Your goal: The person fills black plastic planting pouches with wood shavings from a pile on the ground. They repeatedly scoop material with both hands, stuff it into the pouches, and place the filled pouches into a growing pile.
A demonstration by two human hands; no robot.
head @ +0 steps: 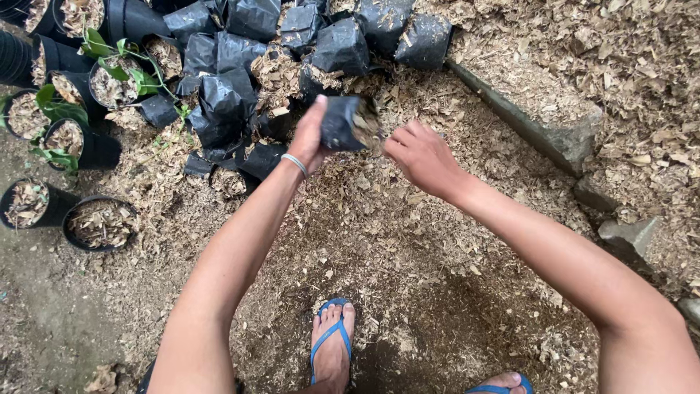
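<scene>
**One grow bag in hand over the chip pile**

We logged the left hand (310, 138) gripping a small black grow bag (344, 122), tilted, above the wood-chip ground (379, 241). Our right hand (419, 157) hovered loosely curled beside its mouth, holding nothing. Filled black bags (233, 95) lay heaped just behind; round pots (98, 222) stood left.

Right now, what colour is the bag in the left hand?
Black; the plastic bag held by the left hand shows clearly in the head view.

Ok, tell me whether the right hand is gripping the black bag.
No: the left hand alone holds the black bag; the right hand hovers open beside it.
</scene>
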